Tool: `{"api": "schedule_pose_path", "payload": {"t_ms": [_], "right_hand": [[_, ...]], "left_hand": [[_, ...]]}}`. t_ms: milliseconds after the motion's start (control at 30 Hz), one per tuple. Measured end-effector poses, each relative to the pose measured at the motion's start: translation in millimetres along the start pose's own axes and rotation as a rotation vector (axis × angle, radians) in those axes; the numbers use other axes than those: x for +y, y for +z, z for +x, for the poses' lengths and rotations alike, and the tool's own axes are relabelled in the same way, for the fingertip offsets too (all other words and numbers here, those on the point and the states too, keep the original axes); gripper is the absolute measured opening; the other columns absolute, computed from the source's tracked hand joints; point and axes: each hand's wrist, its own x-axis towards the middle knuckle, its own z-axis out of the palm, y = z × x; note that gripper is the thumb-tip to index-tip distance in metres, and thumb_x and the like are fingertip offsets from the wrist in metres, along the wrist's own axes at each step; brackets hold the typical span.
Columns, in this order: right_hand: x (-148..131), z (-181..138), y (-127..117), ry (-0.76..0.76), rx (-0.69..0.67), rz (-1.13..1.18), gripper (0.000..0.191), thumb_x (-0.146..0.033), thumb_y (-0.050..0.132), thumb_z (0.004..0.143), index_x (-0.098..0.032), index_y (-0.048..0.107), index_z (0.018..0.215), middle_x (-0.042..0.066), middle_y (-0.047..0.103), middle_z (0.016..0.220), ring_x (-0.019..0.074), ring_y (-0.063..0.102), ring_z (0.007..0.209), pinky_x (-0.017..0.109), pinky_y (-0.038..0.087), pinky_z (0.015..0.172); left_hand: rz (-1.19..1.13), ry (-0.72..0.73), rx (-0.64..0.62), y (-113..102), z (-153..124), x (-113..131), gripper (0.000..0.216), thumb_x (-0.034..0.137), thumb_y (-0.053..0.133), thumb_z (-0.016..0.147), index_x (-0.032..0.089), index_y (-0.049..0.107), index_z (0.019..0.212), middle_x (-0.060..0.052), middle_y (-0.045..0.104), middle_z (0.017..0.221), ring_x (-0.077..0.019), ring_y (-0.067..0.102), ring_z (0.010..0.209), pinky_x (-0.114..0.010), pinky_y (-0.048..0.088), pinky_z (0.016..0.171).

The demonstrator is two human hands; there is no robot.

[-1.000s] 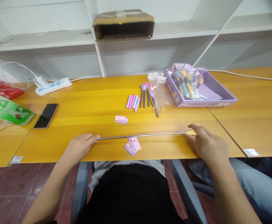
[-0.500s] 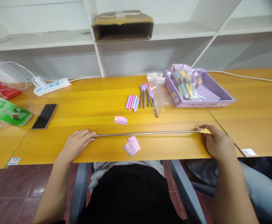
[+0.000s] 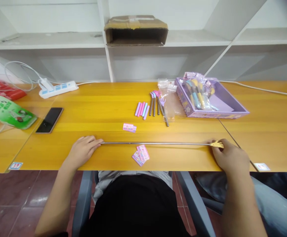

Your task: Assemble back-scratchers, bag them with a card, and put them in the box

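Rod [image 3: 158, 143], thin metal, spans straight btwn your hands nr front edge of table [image 3: 182, 159]; can't tell if it touches the wood. Your L hand [image 3: 84, 151] pinches its plain end, fingers & thumb together; your R hand [image 3: 230, 157] is clamped on its yellow hand-shaped tip [image 3: 216, 144]. Overlapping cards [image 3: 142, 153] lie just your side. Farther back: coloured tubes [image 3: 140, 109], metal-stemmed pcs [image 3: 154, 107], purple box [image 3: 217, 114] w/ bagged items [image 3: 198, 93].

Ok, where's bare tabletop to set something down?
Bare tabletop: between the phone and pastel sticks; also right of the purple box. Crowded: sticks, hand-tipped rods and plastic bags left of the box. In front, an extended rod spans left hand to right hand.
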Motion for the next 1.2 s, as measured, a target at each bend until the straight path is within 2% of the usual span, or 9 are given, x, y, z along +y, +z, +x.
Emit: {"api": "schedule_pose_path", "payload": {"t_ms": [167, 300, 467, 700, 800, 867, 1000, 1200], "right_hand": [[-17, -6, 5, -0.21, -0.017, 0.055, 0.025, -0.041, 0.058, 0.102, -0.022, 0.073, 0.093, 0.012, 0.072, 0.074, 0.0244, 0.061, 0.062, 0.033, 0.035, 0.061], [-60, -16, 12, -0.284, -0.017, -0.011, 0.021, -0.038, 0.062, 0.098, -0.021, 0.074, 0.096, 0.01, 0.077, 0.078, 0.023, 0.065, 0.063, 0.03, 0.029, 0.06], [-116, -31, 5, -0.404, 0.031, 0.002, 0.026, -0.039, 0.06, 0.101, -0.019, 0.076, 0.102, 0.011, 0.081, 0.087, 0.022, 0.067, 0.063, 0.031, 0.026, 0.061], [-188, -63, -8, -0.565, 0.23, 0.095, 0.025, -0.031, 0.055, 0.104, -0.019, 0.068, 0.086, 0.008, 0.074, 0.071, 0.0194, 0.064, 0.061, 0.033, 0.025, 0.061], [-210, -76, -9, -0.648, 0.23, 0.097, 0.021, -0.029, 0.059, 0.101, -0.019, 0.064, 0.083, 0.006, 0.07, 0.067, 0.0191, 0.062, 0.058, 0.033, 0.024, 0.06], [-217, -77, -12, -0.681, 0.186, 0.078, 0.019, -0.029, 0.061, 0.098, -0.018, 0.063, 0.083, 0.007, 0.069, 0.067, 0.0197, 0.062, 0.057, 0.034, 0.022, 0.06], [-221, -60, -36, -0.744, 0.024, 0.036, 0.019, -0.031, 0.062, 0.099, -0.017, 0.066, 0.088, 0.01, 0.074, 0.074, 0.0209, 0.064, 0.06, 0.035, 0.02, 0.06], [-227, -25, -100, -0.824, -0.081, -0.055, 0.019, -0.027, 0.056, 0.101, -0.016, 0.071, 0.102, 0.013, 0.076, 0.08, 0.0245, 0.067, 0.066, 0.035, 0.022, 0.062]], "left_hand": [[-0.036, 0.092, -0.055, -3, 3, 14, 0.038, 0.036, 0.044, 0.118, 0.028, 0.076, 0.136, -0.003, 0.072, 0.093, -0.0187, 0.069, 0.084, -0.03, 0.048, 0.076], [-0.037, 0.163, -0.062, -2, 12, 38, 0.035, 0.032, 0.048, 0.117, 0.029, 0.071, 0.143, -0.002, 0.072, 0.091, -0.0165, 0.068, 0.076, -0.026, 0.046, 0.068], [-0.061, 0.189, -0.074, 8, 26, 70, 0.035, 0.029, 0.049, 0.116, 0.026, 0.068, 0.146, -0.003, 0.074, 0.096, -0.0176, 0.071, 0.079, -0.026, 0.05, 0.068], [-0.211, 0.119, -0.112, 26, 37, 127, 0.04, 0.027, 0.044, 0.116, 0.026, 0.065, 0.15, -0.005, 0.075, 0.1, -0.0175, 0.072, 0.081, -0.026, 0.059, 0.076], [-0.24, 0.105, -0.109, 30, 37, 142, 0.044, 0.021, 0.043, 0.113, 0.026, 0.062, 0.153, -0.006, 0.075, 0.101, -0.0178, 0.072, 0.08, -0.027, 0.061, 0.075], [-0.247, 0.101, -0.085, 30, 38, 142, 0.045, 0.021, 0.044, 0.113, 0.026, 0.062, 0.154, -0.007, 0.075, 0.102, -0.0179, 0.072, 0.081, -0.027, 0.062, 0.076], [-0.222, 0.119, -0.027, 21, 41, 131, 0.04, 0.029, 0.047, 0.115, 0.025, 0.065, 0.15, -0.007, 0.075, 0.102, -0.0182, 0.074, 0.082, -0.028, 0.062, 0.076], [-0.034, 0.116, 0.033, -16, 61, 140, 0.039, 0.03, 0.044, 0.117, 0.02, 0.062, 0.149, -0.007, 0.076, 0.1, -0.0182, 0.073, 0.072, -0.029, 0.056, 0.064]]}}
